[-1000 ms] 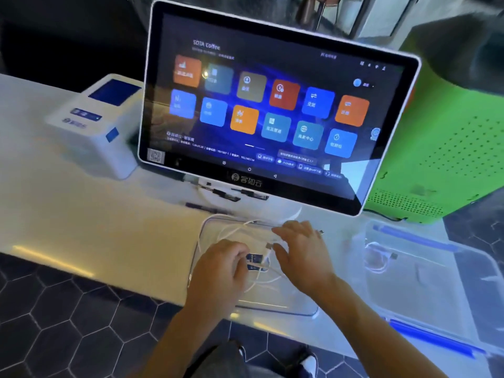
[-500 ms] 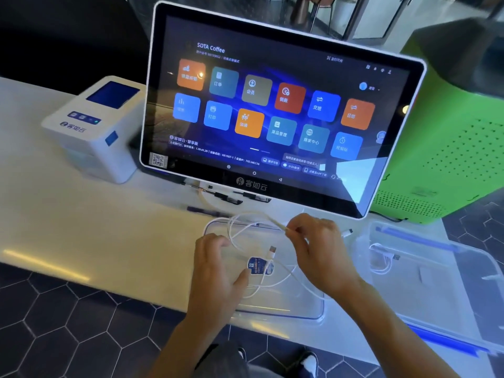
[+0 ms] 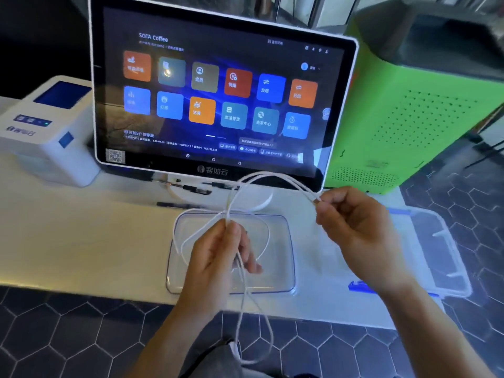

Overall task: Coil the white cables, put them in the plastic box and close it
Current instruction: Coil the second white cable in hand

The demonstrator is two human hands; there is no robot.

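The main risk, as I judge it, is the slack tail of the thin white cable (image 3: 246, 184): it hangs below the edge of the pale counter (image 3: 81, 241) and loops near the person's lap, so it could snag or knot on itself as more turns are wound, and the loose loops could spring apart if either pinch slips. The left hand (image 3: 218, 257) holds the cable where its strands cross, thumb and fingertips pressed together on the crossing, the other fingers curled beneath. The right hand (image 3: 354, 225) pinches a part of the cable near one end between thumb and forefinger, the rest of its fingers bent loosely; whether a plug sits in that pinch is too blurred to tell. The cable is held in the air above a shallow clear plastic tray with a bluish rim (image 3: 289, 257), arching between the hands in front of the large white-framed touchscreen terminal (image 3: 218, 91). It looks slender, glossy and limp, forming a few uneven loops rather than a tidy coil. The clear plastic box with blue clips (image 3: 447, 257) lies open at the right.
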